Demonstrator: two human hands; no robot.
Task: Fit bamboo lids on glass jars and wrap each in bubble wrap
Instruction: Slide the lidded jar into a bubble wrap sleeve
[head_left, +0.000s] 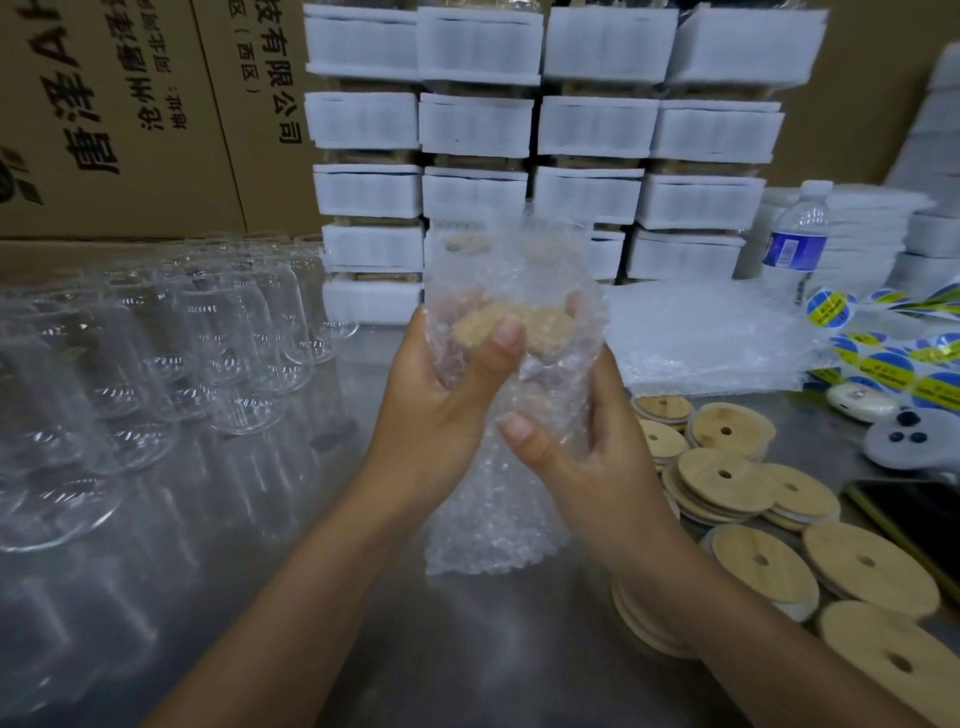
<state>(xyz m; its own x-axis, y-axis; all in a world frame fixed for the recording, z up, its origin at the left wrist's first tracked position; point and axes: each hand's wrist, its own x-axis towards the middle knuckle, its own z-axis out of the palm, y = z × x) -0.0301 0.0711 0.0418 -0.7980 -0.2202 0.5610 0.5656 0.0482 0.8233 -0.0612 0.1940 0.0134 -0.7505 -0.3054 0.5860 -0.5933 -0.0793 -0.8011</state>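
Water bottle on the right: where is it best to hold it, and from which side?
Probably grip the water bottle around its blue-labelled middle, coming from the front left: it stands upright, with foam sheets stacked close behind and to its right.

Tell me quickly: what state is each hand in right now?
Left hand: closed, holding the bubble-wrapped jar near its lidded end, thumb across the front.
Right hand: closed, holding the same jar lower down.
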